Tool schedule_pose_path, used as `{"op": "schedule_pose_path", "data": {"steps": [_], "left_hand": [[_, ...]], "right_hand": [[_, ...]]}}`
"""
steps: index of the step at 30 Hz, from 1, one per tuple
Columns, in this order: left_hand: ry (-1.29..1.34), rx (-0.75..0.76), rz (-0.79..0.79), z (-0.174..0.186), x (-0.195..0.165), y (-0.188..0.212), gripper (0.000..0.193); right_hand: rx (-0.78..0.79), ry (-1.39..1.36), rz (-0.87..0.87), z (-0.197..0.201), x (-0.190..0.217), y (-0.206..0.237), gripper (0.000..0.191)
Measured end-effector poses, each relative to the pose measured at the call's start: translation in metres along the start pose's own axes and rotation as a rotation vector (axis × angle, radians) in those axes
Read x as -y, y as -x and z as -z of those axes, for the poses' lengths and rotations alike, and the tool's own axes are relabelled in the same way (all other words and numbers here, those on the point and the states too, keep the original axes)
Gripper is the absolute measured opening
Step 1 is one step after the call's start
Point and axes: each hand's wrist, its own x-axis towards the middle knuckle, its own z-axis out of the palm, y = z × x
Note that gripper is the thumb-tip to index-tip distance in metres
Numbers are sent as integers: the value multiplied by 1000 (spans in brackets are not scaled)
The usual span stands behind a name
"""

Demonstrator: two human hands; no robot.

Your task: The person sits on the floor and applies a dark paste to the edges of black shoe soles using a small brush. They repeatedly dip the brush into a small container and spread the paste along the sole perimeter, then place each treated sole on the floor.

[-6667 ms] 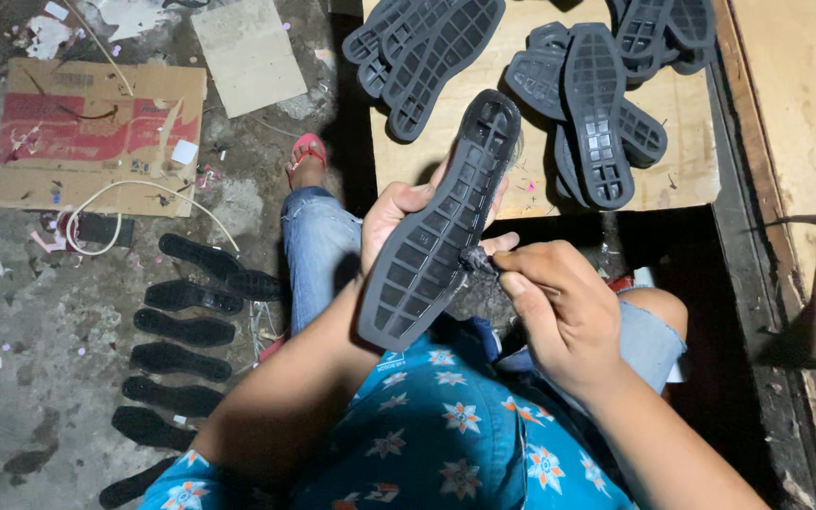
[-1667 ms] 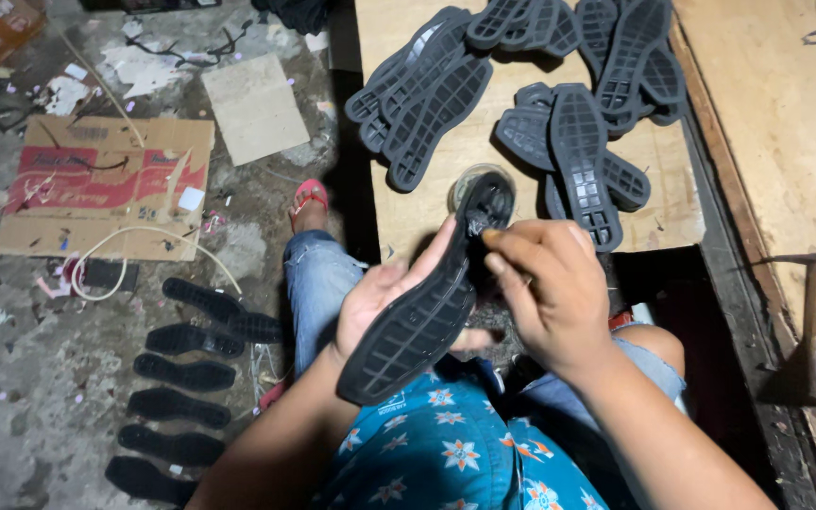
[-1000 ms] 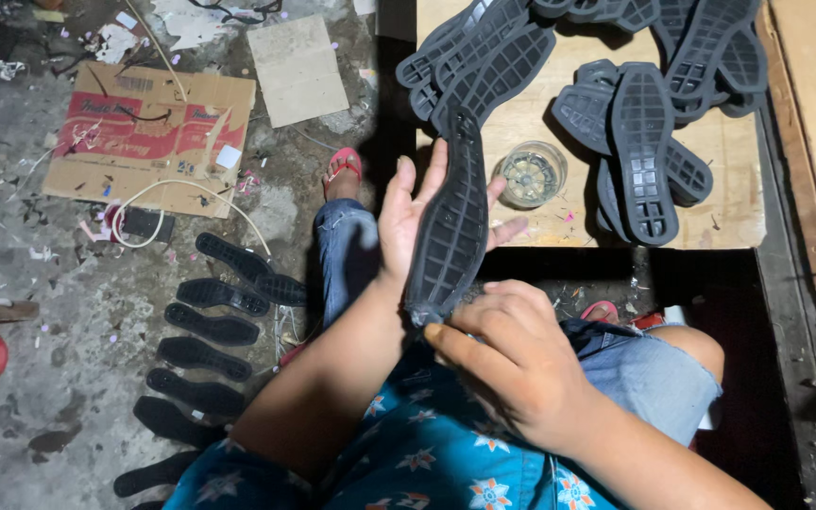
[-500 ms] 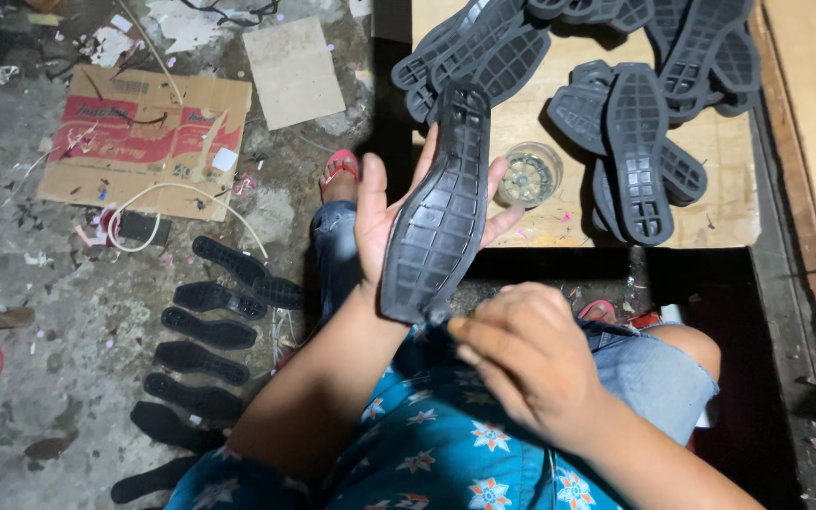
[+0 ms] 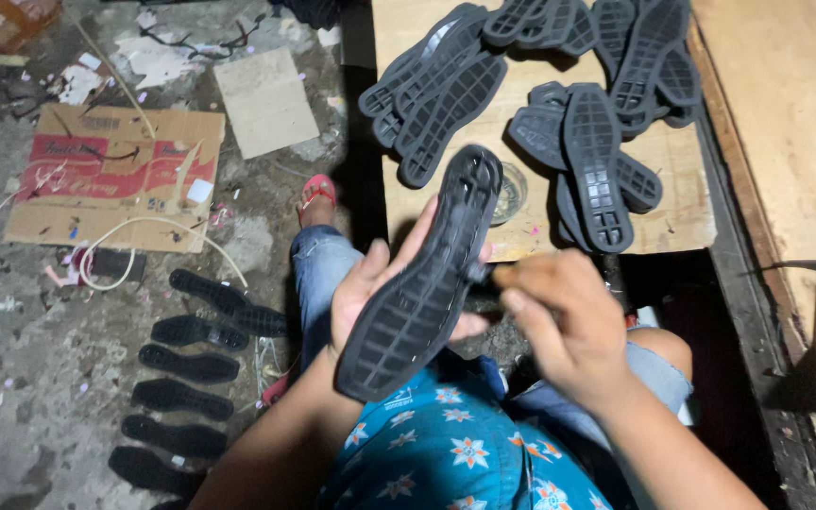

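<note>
Above the lap, a black sole cradled in the left hand, right hand curled beside it, grip unclear, glass jar of unclear contents on the worktop.

Dim, warm overhead light; deep shadows below the bench; moving hand blurred.

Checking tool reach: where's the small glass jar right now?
Head view, centre: glass jar on the wooden board, just beyond the held sole's tip.
</note>
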Motion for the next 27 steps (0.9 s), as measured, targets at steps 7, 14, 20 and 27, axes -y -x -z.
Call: {"op": "schedule_pose_path", "data": {"steps": [7, 14, 20, 27], "left_hand": [[242, -2, 131, 3, 5, 18, 85], [329, 2, 188, 12, 5, 29, 87], [238, -20, 232, 19, 8, 30, 93], [287, -98, 100, 18, 10, 23, 91]], "right_hand": [[-201, -50, -212, 13, -25, -6, 15], [-217, -84, -211, 16, -20, -10, 15], [-160, 66, -20, 5, -5, -10, 16], [-77, 172, -87, -6, 2, -15, 10]]}}
